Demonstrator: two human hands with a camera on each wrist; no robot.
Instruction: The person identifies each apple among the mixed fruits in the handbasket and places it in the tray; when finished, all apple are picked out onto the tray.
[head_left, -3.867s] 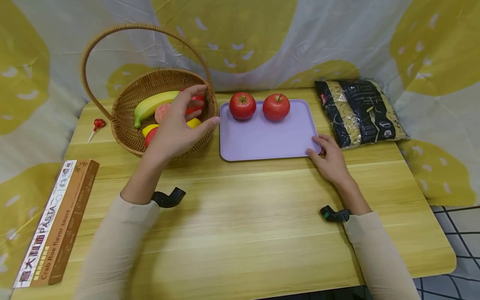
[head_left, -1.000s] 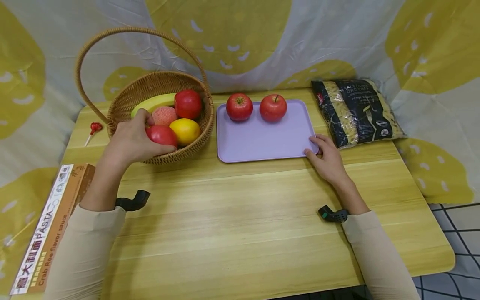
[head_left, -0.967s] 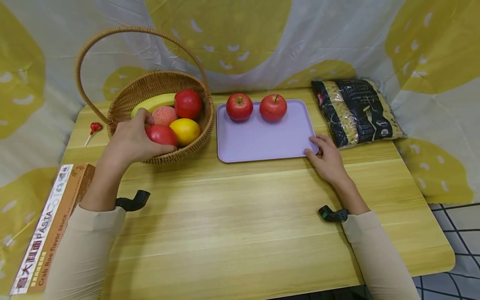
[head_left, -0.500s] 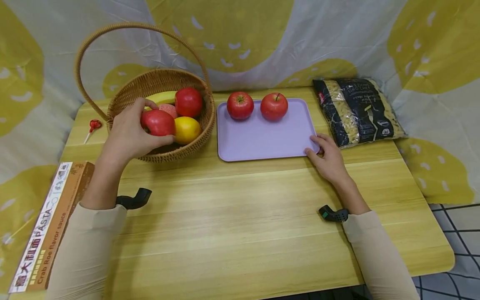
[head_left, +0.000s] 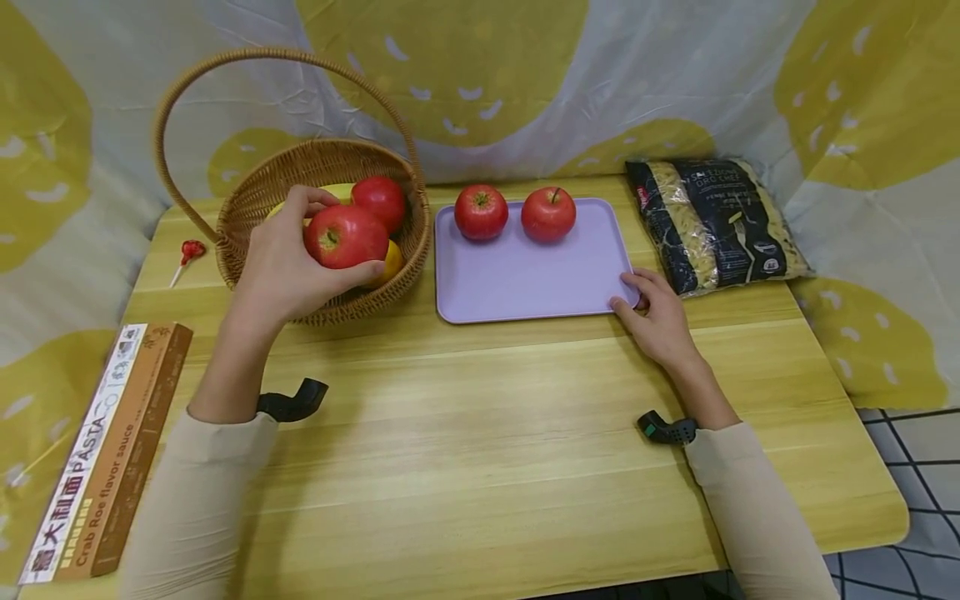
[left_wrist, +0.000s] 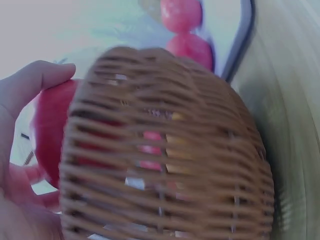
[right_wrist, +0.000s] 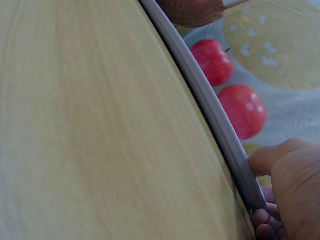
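My left grip [head_left: 281, 262] is grasping a red apple [head_left: 347, 237], fingers and thumb curled round its sides. Change: in the last half second grip and apple shifted right and a bit farther out from me. I'd judge the pick good, apple loose from its neighbours but not yet past the basket. Can't tell if its underside clears the rim; weave hides part of it in the left wrist view.

Under that grip: wicker basket [head_left: 296, 162]. Contents: another apple [head_left: 379, 202] just beyond the held one, yellow fruit [head_left: 392, 262] partly hidden beneath, some banana [head_left: 341, 191] behind. Rest blocked.

Right of left grip: lilac tray [head_left: 540, 279] on the surface [head_left: 480, 433], just beside the basket, carrying a first tray apple [head_left: 481, 212] and a stemmed apple [head_left: 548, 214] along the far side. My right grip [head_left: 656, 317] pinches its near right corner, unchanged, probably steadying. Past that grip, pasta bag [head_left: 723, 225]. Left of left grip, lollipop [head_left: 191, 252]; nearer me, pasta box [head_left: 112, 450].
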